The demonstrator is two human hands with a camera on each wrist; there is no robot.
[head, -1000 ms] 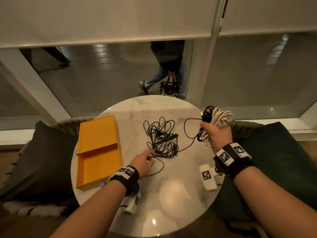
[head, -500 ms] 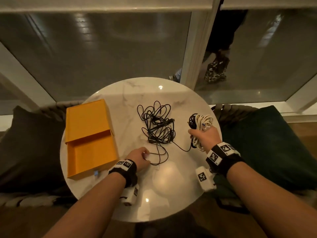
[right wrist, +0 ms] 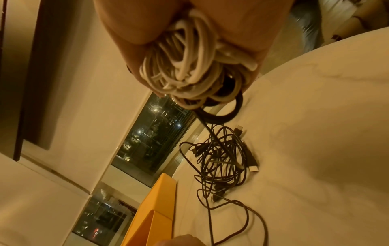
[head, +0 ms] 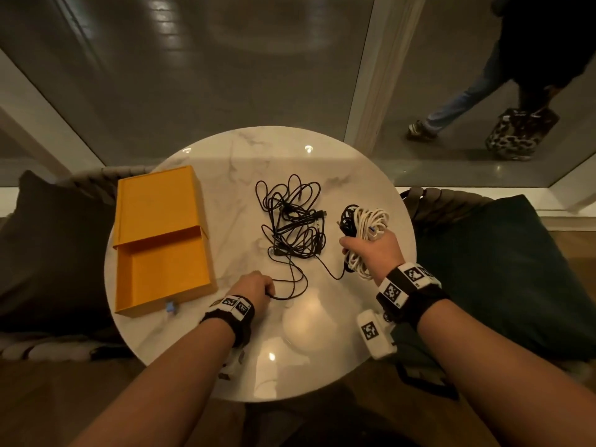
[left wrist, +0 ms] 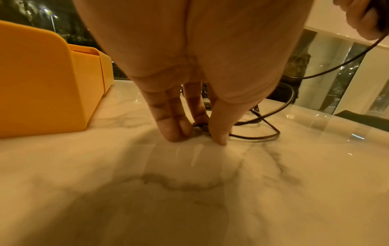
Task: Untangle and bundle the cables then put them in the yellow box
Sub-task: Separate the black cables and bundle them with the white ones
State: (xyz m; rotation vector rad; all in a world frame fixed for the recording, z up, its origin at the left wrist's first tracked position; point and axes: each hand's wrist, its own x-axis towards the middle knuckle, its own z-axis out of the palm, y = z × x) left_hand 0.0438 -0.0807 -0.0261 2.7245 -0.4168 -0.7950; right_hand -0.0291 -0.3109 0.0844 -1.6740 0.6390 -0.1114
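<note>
Beside the right hand (head: 371, 250) gripping coiled cables (head: 366, 221), the left hand (head: 254, 287) seemingly pinches a black strand (head: 290, 285); pulling could tighten the tangle (head: 293, 217).

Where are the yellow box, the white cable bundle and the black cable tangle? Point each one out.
yellow box (head: 161, 272): head view, on the bare floor of its open tray.
white cable bundle (head: 371, 221): head view, on the loops above the right hand.
black cable tangle (head: 295, 221): head view, on the knot's middle on the table.
</note>
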